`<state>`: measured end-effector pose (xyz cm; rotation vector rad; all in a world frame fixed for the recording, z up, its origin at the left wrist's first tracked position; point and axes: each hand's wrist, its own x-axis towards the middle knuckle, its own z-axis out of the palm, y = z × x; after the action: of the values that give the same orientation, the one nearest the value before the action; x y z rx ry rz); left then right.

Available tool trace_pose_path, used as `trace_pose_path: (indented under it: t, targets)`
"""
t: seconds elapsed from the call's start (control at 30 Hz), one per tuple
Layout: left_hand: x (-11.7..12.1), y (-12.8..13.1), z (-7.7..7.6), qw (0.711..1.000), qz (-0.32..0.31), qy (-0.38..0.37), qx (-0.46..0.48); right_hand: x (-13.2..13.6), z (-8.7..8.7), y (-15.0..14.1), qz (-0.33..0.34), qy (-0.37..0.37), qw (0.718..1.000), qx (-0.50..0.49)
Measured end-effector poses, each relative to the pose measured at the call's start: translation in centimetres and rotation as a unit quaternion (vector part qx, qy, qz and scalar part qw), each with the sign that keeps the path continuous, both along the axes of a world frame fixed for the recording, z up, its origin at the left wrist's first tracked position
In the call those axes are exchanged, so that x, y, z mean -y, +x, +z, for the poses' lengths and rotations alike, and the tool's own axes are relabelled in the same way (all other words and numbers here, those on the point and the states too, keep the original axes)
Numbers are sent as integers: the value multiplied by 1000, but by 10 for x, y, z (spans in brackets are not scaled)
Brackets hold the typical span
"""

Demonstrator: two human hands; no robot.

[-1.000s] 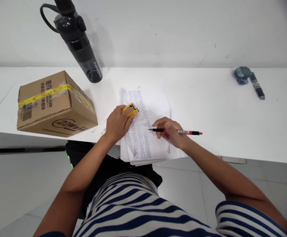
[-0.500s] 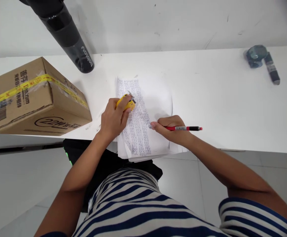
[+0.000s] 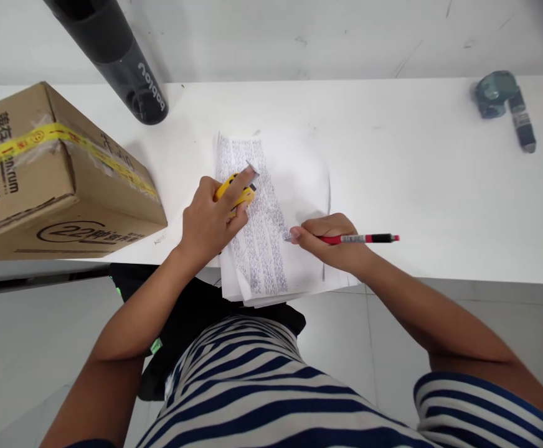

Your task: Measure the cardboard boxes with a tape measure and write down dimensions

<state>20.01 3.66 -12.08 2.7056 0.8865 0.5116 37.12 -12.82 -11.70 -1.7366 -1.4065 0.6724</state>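
A stack of white paper sheets (image 3: 299, 180) with a column of dense blue print lies at the table's near edge and hangs slightly over it. My left hand (image 3: 208, 221) is closed around a small yellow utility knife (image 3: 236, 186), its tip raised over the printed column. My right hand (image 3: 330, 242) rests on the paper, fingers closed on a red and black pen (image 3: 360, 238) that points left toward the print.
A taped cardboard box (image 3: 42, 180) sits at the left on the white table (image 3: 416, 186). A black bottle (image 3: 113, 50) stands behind it against the wall. A grey-green tool with a dark handle (image 3: 507, 102) lies at the far right.
My left hand has tilted the yellow knife up, its tip now lifted over the print. The pen has slid back in my right hand, hiding its tip. The view has shifted.
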Motion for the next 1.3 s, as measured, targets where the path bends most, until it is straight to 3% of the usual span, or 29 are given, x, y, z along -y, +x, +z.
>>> trace_pose_path:
  t: [0.2,0.63,0.83,1.1,1.3]
  targets:
    - [-7,-1,7,999,-5,-15,-29,3,-6,1,-15,12,1000,5]
    - [-10,-2,2,997,4,19,-79,2,-5,1,18,31,999,16]
    - [-8,-1,7,993,10,19,-115,0,-8,0,-30,34,999,7]
    - [-10,0,7,995,3,12,-95,-1,-9,0,-48,36,998,-30]
    - [-11,1,6,997,3,20,-79,-1,-7,2,-8,32,998,-49]
